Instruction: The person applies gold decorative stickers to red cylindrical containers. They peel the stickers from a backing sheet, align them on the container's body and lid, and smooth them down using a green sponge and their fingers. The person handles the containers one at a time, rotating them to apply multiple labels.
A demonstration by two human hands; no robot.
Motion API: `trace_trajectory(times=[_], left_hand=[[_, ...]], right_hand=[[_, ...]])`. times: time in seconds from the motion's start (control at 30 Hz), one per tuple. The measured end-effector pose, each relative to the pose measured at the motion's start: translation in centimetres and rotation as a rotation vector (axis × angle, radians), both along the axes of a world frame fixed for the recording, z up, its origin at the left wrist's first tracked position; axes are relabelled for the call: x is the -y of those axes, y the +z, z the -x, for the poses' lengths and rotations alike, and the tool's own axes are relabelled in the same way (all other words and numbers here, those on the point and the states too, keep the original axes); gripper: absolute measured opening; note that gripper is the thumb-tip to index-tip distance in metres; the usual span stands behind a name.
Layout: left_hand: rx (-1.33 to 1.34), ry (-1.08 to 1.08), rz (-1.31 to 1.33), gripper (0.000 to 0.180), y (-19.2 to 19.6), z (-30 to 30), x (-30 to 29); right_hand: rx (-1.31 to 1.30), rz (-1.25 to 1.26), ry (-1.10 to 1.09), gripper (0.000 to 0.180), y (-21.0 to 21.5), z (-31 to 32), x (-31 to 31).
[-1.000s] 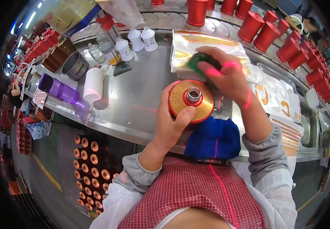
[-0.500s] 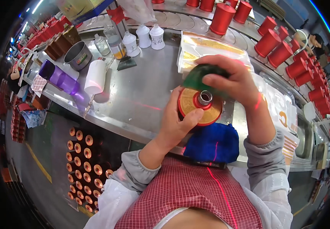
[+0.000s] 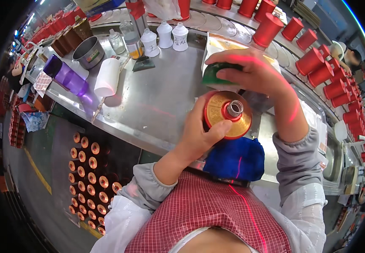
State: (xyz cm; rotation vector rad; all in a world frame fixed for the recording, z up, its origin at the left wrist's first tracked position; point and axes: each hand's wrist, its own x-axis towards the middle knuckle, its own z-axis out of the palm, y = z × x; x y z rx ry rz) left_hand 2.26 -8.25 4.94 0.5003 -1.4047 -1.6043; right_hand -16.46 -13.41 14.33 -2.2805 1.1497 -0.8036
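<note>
My left hand (image 3: 196,128) is wrapped round a red bottle with a gold shoulder (image 3: 216,111), its thumb lying on the gold. The bottle's bare threaded metal neck (image 3: 235,108) points up toward me, slightly right. In my right hand (image 3: 260,74) is a green pad (image 3: 216,76), pinched between thumb and fingers. That pad is above the bottle's far side, apart from the neck. Below the bottle, a crumpled dark blue cloth (image 3: 236,159) lies at the bench's near edge.
On the metal bench (image 3: 148,101) stand white bottles (image 3: 164,34), a grey pot (image 3: 88,52), a paper roll (image 3: 107,76) and a purple bottle (image 3: 69,80). A curved conveyor (image 3: 229,25) beyond carries red bottles (image 3: 268,30). Gold-topped bottles (image 3: 91,178) stand in rows at lower left.
My right hand has lifted the green pad up and away from the bottle's neck. The held bottle has shifted slightly right. Red bottles on the conveyor have moved to the right.
</note>
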Motion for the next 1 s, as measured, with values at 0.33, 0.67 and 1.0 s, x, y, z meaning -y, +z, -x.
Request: trace_trajectory(times=[0.33, 0.67, 1.0], left_hand=[[-0.047, -0.006, -0.024, 0.061, -0.3, 0.1, -0.3], [-0.005, -0.032, -0.047, 0.063, -0.7, -0.1, 0.0], [0.069, -0.205, 0.247, 0.1, -2.2, -1.8, 1.6]], right_hand=[[-0.129, -0.12, -0.079, 0.027, 1.1, -1.5, -0.8], [0.305, -0.005, -0.288, 0.033, -2.3, 1.2, -4.3], [-0.004, 0.417, -0.092, 0.031, -2.6, 1.0, -13.8]])
